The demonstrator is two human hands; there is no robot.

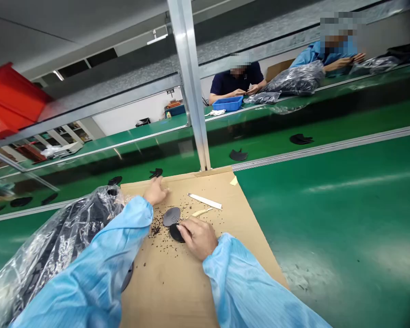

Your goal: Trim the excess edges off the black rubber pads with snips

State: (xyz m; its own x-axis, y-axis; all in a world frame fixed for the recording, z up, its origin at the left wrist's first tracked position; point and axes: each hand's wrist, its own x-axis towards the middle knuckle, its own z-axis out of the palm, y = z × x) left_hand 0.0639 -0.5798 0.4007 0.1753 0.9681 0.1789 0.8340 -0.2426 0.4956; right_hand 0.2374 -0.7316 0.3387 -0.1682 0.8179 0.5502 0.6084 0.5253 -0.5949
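My right hand [198, 236] grips the edge of a round black disc [176, 233] above the cardboard sheet [246, 237]. Just beyond it a grey round disc [171, 217] lies flat, with faint marks on its face. My left hand [156, 192] reaches to the far edge of the cardboard, fingers stretched out and slightly blurred, with nothing seen in them. Past its fingertips a black curved piece [156, 172] rests on the green belt. Near my right hand lie a slim yellow-handled tool [201, 212] and a flat white strip [205, 201].
Small black scraps [156, 230] are scattered over the cardboard. A clear plastic bag [68, 241] of dark parts fills the left side. A metal post [189, 82] rises behind the cardboard. More black pieces [238, 155] lie along the belt. Two people sit opposite, near a blue tray [228, 104].
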